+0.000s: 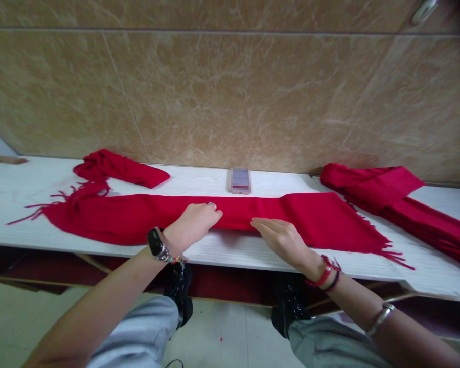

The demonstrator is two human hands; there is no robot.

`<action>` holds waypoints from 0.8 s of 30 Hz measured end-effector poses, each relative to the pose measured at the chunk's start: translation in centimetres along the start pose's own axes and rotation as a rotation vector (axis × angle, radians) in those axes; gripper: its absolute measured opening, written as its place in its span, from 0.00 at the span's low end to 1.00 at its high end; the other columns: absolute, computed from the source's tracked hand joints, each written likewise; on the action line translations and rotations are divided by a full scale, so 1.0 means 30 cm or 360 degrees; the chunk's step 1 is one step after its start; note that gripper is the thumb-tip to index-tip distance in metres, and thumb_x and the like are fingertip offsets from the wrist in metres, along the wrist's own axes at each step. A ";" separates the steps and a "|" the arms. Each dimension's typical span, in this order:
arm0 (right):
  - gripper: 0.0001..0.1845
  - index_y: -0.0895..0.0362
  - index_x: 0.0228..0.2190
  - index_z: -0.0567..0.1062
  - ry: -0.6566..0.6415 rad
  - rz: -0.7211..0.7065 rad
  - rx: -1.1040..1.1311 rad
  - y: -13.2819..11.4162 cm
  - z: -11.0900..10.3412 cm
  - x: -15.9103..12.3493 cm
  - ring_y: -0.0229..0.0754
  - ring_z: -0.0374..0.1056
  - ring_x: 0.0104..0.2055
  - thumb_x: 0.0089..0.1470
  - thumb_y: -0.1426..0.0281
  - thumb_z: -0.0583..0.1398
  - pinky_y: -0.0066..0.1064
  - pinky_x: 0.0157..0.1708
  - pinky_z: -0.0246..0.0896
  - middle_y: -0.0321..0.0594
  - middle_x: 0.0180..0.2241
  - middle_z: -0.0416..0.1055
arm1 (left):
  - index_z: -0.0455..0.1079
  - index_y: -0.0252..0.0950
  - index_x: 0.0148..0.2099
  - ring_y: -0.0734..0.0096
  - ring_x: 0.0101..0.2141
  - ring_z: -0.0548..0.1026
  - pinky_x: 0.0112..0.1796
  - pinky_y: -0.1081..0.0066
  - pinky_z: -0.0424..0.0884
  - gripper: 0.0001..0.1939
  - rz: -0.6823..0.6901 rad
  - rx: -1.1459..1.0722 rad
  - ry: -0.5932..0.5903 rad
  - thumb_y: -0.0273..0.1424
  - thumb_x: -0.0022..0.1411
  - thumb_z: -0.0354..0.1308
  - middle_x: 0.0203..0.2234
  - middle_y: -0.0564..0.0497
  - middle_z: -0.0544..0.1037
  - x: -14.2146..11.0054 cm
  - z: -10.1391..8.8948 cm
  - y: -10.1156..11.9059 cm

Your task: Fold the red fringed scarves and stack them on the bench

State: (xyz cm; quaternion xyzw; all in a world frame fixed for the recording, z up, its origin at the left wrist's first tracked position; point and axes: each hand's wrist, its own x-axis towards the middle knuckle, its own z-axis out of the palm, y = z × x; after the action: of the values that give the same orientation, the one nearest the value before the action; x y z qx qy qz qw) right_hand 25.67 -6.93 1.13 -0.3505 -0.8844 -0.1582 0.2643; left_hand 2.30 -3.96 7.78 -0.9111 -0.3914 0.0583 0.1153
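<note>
A long red scarf (240,212) with fringed ends lies lengthwise across the white surface, narrow in the middle and wider at both ends. Its left end is bunched, while the right part lies flatter. My left hand (193,222), with a ring and a watch, rests on the scarf's middle with its fingers bent around the cloth; the fingertips are hidden. To its right, my right hand (280,238) touches the scarf's near edge, its fingers stretched out and together.
A crumpled red cloth (118,168) lies behind the scarf's left end. At the right is another folded red scarf (383,189). A phone (240,181) lies near the brown marbled wall (222,97). The white surface (230,250) ends just in front of the scarf, above dark open compartments.
</note>
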 end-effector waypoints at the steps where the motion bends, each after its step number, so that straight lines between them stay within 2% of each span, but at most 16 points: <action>1: 0.16 0.60 0.41 0.73 0.0015 0.0036 0.0000 0.002 -0.002 0.003 0.44 0.70 0.41 0.56 0.81 0.49 0.35 0.39 0.69 0.49 0.40 0.74 | 0.67 0.32 0.40 0.61 0.37 0.73 0.34 0.66 0.69 0.14 -0.0056 0.0009 0.0045 0.15 0.57 0.45 0.35 0.42 0.73 0.001 -0.006 0.002; 3: 0.15 0.60 0.39 0.74 -0.0043 0.0025 0.0021 0.001 -0.002 0.003 0.43 0.71 0.40 0.56 0.80 0.50 0.34 0.38 0.69 0.48 0.38 0.74 | 0.67 0.31 0.40 0.61 0.37 0.73 0.34 0.66 0.70 0.13 -0.0073 -0.0003 0.0069 0.16 0.58 0.45 0.35 0.42 0.73 -0.010 -0.004 0.013; 5: 0.14 0.61 0.37 0.74 -0.0151 -0.0063 0.0063 -0.008 0.003 -0.007 0.42 0.71 0.40 0.56 0.80 0.51 0.33 0.39 0.69 0.48 0.37 0.75 | 0.67 0.31 0.41 0.61 0.37 0.74 0.35 0.65 0.70 0.13 0.0013 -0.0034 0.0018 0.16 0.57 0.46 0.36 0.41 0.73 -0.033 0.015 0.029; 8: 0.14 0.62 0.40 0.73 -0.0210 -0.0078 0.0142 -0.023 0.007 -0.035 0.43 0.68 0.46 0.56 0.78 0.51 0.34 0.46 0.66 0.50 0.43 0.72 | 0.66 0.31 0.44 0.61 0.39 0.74 0.36 0.66 0.70 0.16 0.0079 -0.0030 -0.0064 0.14 0.56 0.47 0.38 0.41 0.73 -0.075 0.054 0.049; 11: 0.16 0.62 0.45 0.71 -0.0272 -0.0021 0.0247 -0.027 -0.001 -0.062 0.42 0.62 0.53 0.57 0.77 0.50 0.35 0.51 0.61 0.49 0.49 0.68 | 0.64 0.32 0.46 0.61 0.42 0.72 0.38 0.65 0.69 0.17 0.0084 -0.0007 -0.0025 0.14 0.57 0.46 0.40 0.41 0.73 -0.101 0.081 0.044; 15: 0.17 0.60 0.47 0.70 -0.0317 -0.0054 0.0315 -0.021 -0.005 -0.072 0.41 0.61 0.53 0.57 0.77 0.50 0.37 0.52 0.59 0.46 0.49 0.68 | 0.63 0.35 0.48 0.62 0.43 0.71 0.39 0.66 0.68 0.17 0.0241 -0.0069 0.0034 0.18 0.57 0.50 0.42 0.44 0.72 -0.091 0.097 0.030; 17: 0.15 0.59 0.44 0.72 -0.0241 -0.0063 0.0274 -0.022 -0.002 -0.066 0.42 0.64 0.51 0.57 0.77 0.50 0.36 0.50 0.62 0.46 0.46 0.70 | 0.64 0.37 0.46 0.63 0.43 0.71 0.39 0.67 0.68 0.15 0.0308 -0.0091 0.0060 0.20 0.57 0.51 0.41 0.45 0.72 -0.076 0.097 0.036; 20: 0.13 0.59 0.37 0.74 -0.0117 -0.0020 0.0144 -0.031 -0.001 -0.046 0.41 0.69 0.41 0.57 0.76 0.50 0.33 0.42 0.65 0.46 0.38 0.74 | 0.65 0.37 0.42 0.65 0.40 0.71 0.37 0.68 0.68 0.12 0.0326 -0.0067 0.0138 0.19 0.58 0.49 0.38 0.47 0.72 -0.057 0.082 0.054; 24: 0.15 0.59 0.27 0.73 -0.0037 0.0067 -0.0033 -0.043 -0.015 -0.016 0.40 0.67 0.32 0.58 0.76 0.49 0.31 0.35 0.62 0.44 0.28 0.72 | 0.65 0.36 0.40 0.65 0.39 0.71 0.36 0.68 0.67 0.11 0.0239 0.0019 0.0217 0.18 0.59 0.49 0.36 0.47 0.72 -0.055 0.052 0.065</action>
State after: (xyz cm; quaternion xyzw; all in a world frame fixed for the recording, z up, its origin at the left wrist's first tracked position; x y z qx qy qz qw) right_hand 25.21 -8.29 1.10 -0.3734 -0.8783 -0.1577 0.2537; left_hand 2.22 -6.21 5.81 -0.9391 -0.3128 0.0069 0.1423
